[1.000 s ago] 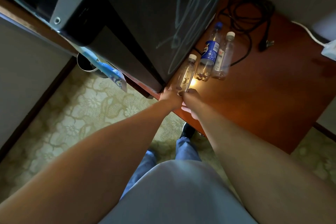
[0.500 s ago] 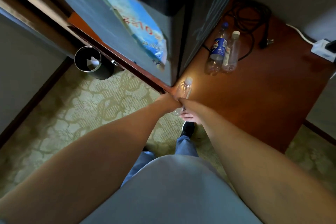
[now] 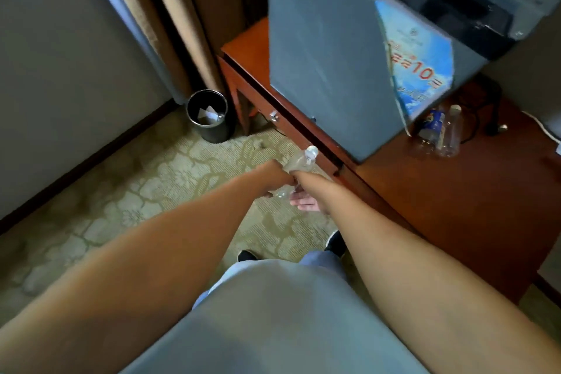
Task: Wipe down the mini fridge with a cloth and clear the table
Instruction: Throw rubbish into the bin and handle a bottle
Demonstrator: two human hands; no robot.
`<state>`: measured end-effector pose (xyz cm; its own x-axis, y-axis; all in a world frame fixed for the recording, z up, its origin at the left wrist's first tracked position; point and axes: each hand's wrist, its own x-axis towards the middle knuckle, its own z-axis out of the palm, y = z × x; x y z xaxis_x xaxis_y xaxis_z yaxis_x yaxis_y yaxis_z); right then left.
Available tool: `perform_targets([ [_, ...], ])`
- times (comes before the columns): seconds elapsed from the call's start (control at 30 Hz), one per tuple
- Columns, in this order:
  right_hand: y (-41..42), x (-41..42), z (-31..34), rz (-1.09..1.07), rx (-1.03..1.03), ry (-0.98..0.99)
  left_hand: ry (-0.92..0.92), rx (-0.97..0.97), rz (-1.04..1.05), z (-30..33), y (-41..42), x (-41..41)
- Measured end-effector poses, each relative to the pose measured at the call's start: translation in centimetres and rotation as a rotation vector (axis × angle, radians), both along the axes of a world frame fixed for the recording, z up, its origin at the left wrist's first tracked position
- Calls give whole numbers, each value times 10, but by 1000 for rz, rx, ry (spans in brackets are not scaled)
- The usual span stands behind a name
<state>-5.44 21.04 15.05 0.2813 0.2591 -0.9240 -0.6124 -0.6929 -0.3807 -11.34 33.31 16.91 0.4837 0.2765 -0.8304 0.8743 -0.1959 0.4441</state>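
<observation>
Left hand [image 3: 274,174]: you grip the clear, empty plastic bottle [image 3: 299,161], lifted off the reddish wooden table [image 3: 455,206];
Right hand [image 3: 306,200]: fingers loosely spread beneath it, likely steadying;
Black round bin [image 3: 209,117]: probable destination

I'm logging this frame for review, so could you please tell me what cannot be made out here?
All in the head view:
- Held bottle: its middle is hidden by the left hand and right hand, so each grip is unclear.
- Two bottles on the table: partly covered by the blue poster.
- Bin contents: too small.
- Poster print: blurred.
</observation>
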Motion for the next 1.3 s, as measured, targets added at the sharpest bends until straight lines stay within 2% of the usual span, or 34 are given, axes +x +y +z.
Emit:
perform_targets([
  [0.3,140,-52,30,246,25,-178,-119,-23,402,30,113,-83],
  [0.43,186,-66,30,310,42,-200,-148,-41,568,31,151,-105],
  [0.6,232,-71,26,351,42,-193,-145,-68,676,24,191,-117],
  [0.93,332,-17,-2,415,31,-119,-92,-109,799,-8,282,-68],
  [1.3,446,74,-78,468,-86,-15,27,-126,860,-75,385,19],
])
